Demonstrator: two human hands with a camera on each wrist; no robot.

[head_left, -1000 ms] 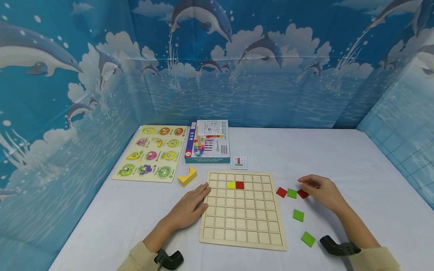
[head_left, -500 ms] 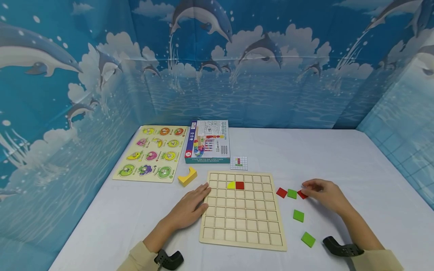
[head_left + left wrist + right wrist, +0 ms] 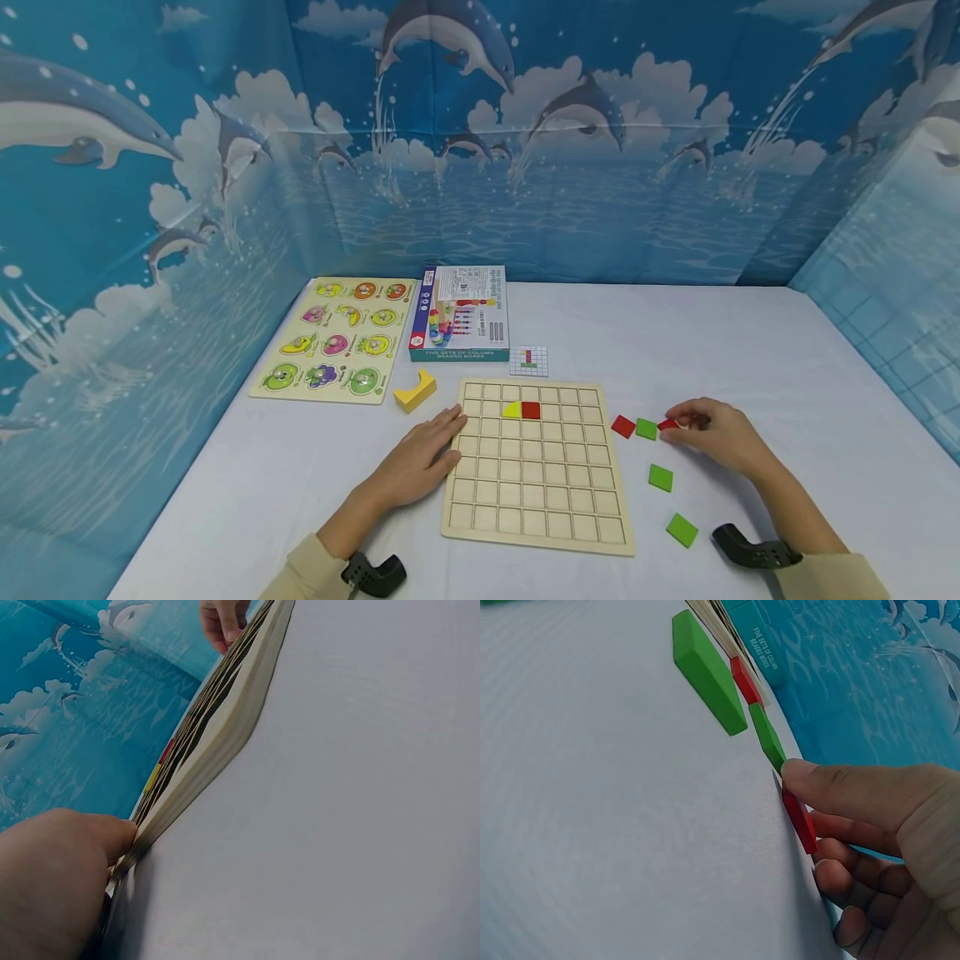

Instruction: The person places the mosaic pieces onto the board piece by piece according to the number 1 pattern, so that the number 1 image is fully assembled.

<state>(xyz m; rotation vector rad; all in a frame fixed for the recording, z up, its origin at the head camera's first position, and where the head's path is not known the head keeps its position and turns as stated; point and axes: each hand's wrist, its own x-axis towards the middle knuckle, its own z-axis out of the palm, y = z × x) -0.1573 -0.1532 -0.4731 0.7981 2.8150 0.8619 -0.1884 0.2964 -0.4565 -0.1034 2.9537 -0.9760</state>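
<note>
A wooden grid board lies on the table, with a yellow tile and a red tile side by side in its upper cells. My left hand rests along the board's left edge, fingers extended; the left wrist view has its thumb touching the rim. To the right of the board, my right hand pinches a red square tile between thumb and fingers, low over the cloth. Beside that tile lie a green tile and another red tile.
Two more green tiles, one upper and one lower, lie nearer me. Behind the board are a small pattern card, a box, a fruit puzzle board and a yellow crescent block. Dolphin-print curtains enclose the table.
My right hand has come down a little and its fingers have closed around the red tile, which has turned slightly. My left hand and the board have stayed still.
</note>
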